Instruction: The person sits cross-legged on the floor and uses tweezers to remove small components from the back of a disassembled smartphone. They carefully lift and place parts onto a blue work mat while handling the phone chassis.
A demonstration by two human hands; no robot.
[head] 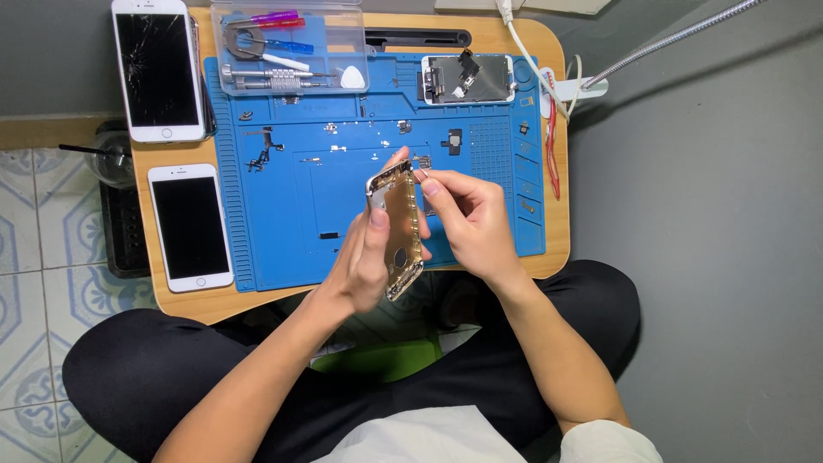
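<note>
Gold phone housing (398, 225), stripped shell, held in the air above the near edge of the blue repair mat (283, 231), tilted on its long axis. Likely light and stiff but thin-walled, so it probably bends or dents if squeezed across the middle; metal edges look smooth and a bit slippery. Best held by the long side rails, as here. Looks: gold inner back plate, bright rim, a dark round hole low down, small fittings along the top edge. Left hand (364, 261) wraps the lower half, thumb on the side rail. Right hand (467, 219) is pinched at the upper edge; whether it holds a small part I cannot tell. Around: loose screws and small parts on the mat, a detached screen assembly (468, 79), a clear tool tray (290, 47), two white phones (159, 69) on the wooden tabletop (184, 300), one cracked.
</note>
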